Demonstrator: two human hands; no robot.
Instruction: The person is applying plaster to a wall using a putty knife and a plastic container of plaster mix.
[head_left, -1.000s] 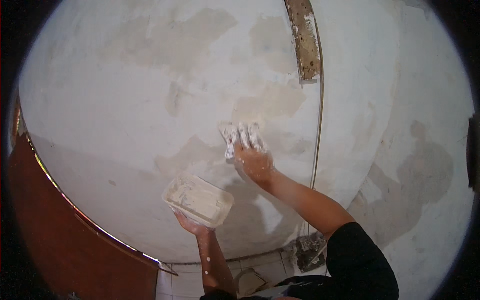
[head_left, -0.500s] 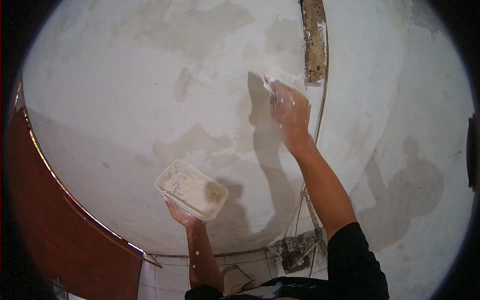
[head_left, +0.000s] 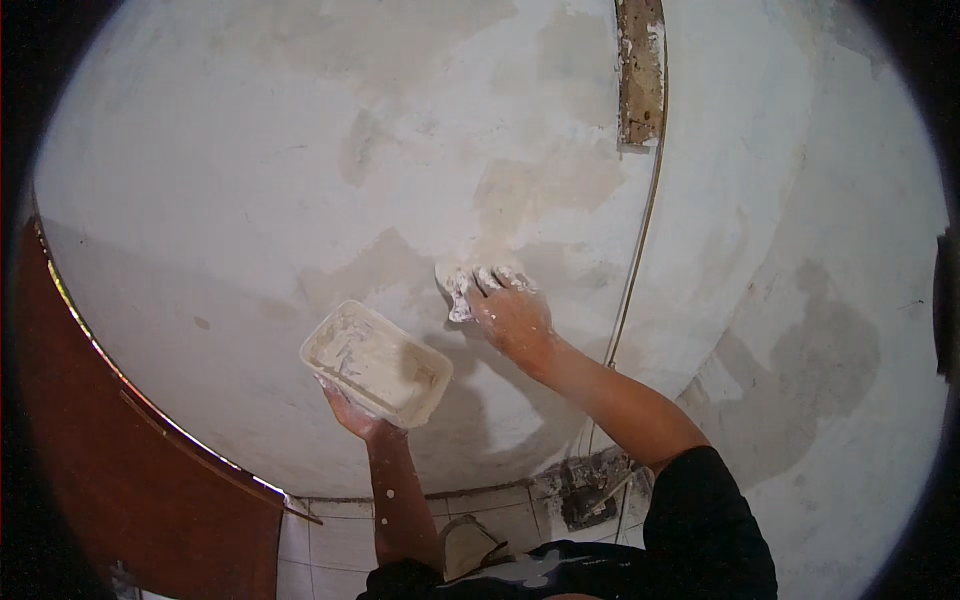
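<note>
My left hand supports a rectangular plastic tub from below, tilted so that the off-white putty inside shows. To the right and slightly higher, my right hand is closed on a small putty scraper, largely hidden by fingers and white paste. The scraper lies against the white wall, just right of a beige patch. White smears cover the fingertips of my right hand, and white spots dot my left forearm.
A brown strip with a rough surface is set in the wall at upper right; a thin cable runs down beside it. At left stands a reddish-brown panel. White tiles and a dark box lie along the bottom.
My right hand has come down and left along the wall with the scraper, from beside the brown strip to just above right of the tub. The tub is nearly where it was.
</note>
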